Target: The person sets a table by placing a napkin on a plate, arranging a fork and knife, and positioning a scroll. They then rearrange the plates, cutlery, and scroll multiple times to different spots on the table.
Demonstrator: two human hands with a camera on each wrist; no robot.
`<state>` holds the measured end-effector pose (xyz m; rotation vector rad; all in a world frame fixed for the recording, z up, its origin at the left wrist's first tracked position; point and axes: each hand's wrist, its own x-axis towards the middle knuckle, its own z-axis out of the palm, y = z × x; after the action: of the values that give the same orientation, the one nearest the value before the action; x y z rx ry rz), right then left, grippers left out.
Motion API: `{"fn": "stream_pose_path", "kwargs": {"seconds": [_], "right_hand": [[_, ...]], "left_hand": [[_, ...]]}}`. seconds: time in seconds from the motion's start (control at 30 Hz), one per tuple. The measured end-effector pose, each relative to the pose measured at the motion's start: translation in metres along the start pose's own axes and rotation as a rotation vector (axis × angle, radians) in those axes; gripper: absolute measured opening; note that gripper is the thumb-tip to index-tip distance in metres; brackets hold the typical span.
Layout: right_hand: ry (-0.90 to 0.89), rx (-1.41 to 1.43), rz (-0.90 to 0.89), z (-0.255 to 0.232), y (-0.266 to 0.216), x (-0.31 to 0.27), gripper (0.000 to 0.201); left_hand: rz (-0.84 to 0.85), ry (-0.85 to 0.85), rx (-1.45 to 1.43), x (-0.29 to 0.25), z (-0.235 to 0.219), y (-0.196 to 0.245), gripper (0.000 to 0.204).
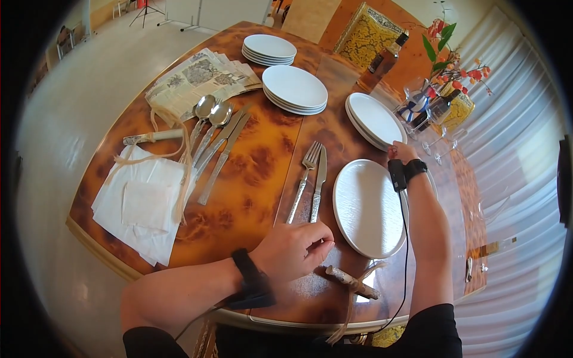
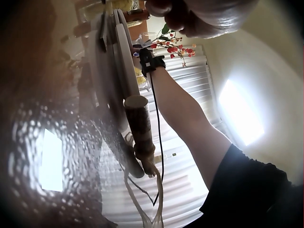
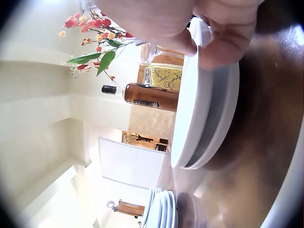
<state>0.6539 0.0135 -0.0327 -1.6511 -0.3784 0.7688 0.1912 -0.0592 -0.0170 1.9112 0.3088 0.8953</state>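
My right hand (image 1: 404,153) pinches the near rim of the upper white plate (image 1: 377,116) in a pair at the back right. In the right wrist view, thumb and fingers (image 3: 223,52) close over that rim, and the upper plate (image 3: 187,118) sits slightly tilted on the lower one. My left hand (image 1: 295,252) hangs over the table's near side with loosely curled fingers, holding nothing. Just beyond it lie a fork (image 1: 311,158) and a knife (image 1: 319,185). A white oval plate (image 1: 367,206) lies between the hands. A birch stick napkin tie (image 1: 352,282) with raffia lies nearest me.
Two plate stacks (image 1: 295,88) stand farther back, beside printed papers (image 1: 200,74). Spoons (image 1: 221,113), knives and white napkins (image 1: 146,206) lie at left. A liquor bottle (image 1: 382,61), wine glasses (image 1: 440,146) and a flower arrangement (image 1: 444,45) stand behind the right hand.
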Motion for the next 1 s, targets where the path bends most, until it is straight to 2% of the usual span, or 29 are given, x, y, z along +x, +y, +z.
{"fn": "stream_pose_path", "kwargs": {"seconds": [0.07,0.17,0.23,0.27,0.3,0.33,0.37,0.43,0.47,0.5,0.53,0.6,0.7,0.8,0.83,0.93,1.0], "right_hand": [[-0.041,0.003,0.017,-0.006,0.004,0.001,0.018],[-0.138,-0.217,-0.023,-0.021,-0.015,-0.035,0.017],[0.046,-0.274,-0.257,-0.034,-0.026,-0.066,0.017],[0.224,-0.523,-0.392,-0.040,-0.034,-0.084,0.013],[0.237,-0.840,-0.411,-0.080,-0.038,-0.068,0.019],[0.492,-1.246,-1.004,-0.147,-0.009,-0.017,0.027],[0.532,-1.158,-0.816,-0.163,-0.006,-0.035,0.036],[0.626,-1.340,-0.469,-0.227,0.019,-0.032,0.050],[0.565,-1.482,-0.286,-0.225,0.018,-0.059,0.054],[0.488,-1.312,-0.127,-0.257,0.036,-0.045,0.052],[0.435,-1.109,0.087,-0.218,0.023,-0.091,0.051],[0.279,-1.027,0.010,-0.236,0.040,-0.088,0.045],[0.178,-0.967,-0.004,-0.256,0.054,-0.074,0.035],[0.238,-0.578,-0.086,-0.252,0.044,-0.088,0.025],[0.248,-0.400,-0.062,-0.247,0.035,-0.094,0.019],[0.193,-0.171,-0.084,-0.244,0.015,-0.103,0.020],[0.135,-0.136,-0.070,-0.243,0.007,-0.094,0.020]], "left_hand": [[0.006,0.008,-0.011,-0.001,0.000,-0.001,0.007],[0.017,0.016,-0.011,-0.001,-0.001,0.000,0.006],[0.026,0.022,-0.007,-0.002,-0.001,0.000,0.006],[0.032,0.028,-0.005,-0.002,-0.001,-0.001,0.006],[0.039,0.034,-0.004,-0.002,-0.001,-0.001,0.006],[0.033,0.027,0.001,-0.003,0.000,-0.001,0.006],[0.030,0.020,0.006,-0.003,0.000,0.000,0.006],[0.022,0.002,0.014,-0.002,-0.001,0.001,0.006],[0.014,-0.008,0.017,-0.003,-0.001,0.002,0.006],[0.006,-0.019,0.020,-0.003,0.000,0.002,0.006],[-0.006,-0.012,0.009,-0.003,0.000,0.002,0.007],[-0.031,-0.006,-0.012,-0.003,0.001,0.002,0.007],[-0.051,-0.006,-0.006,-0.002,0.000,0.004,0.007],[-0.042,0.009,0.001,-0.001,-0.002,0.004,0.007],[-0.022,0.021,0.006,-0.002,-0.002,0.004,0.007],[0.011,0.030,0.016,-0.002,-0.002,0.004,0.006],[0.008,0.006,0.023,-0.003,-0.001,0.005,0.006]]}}
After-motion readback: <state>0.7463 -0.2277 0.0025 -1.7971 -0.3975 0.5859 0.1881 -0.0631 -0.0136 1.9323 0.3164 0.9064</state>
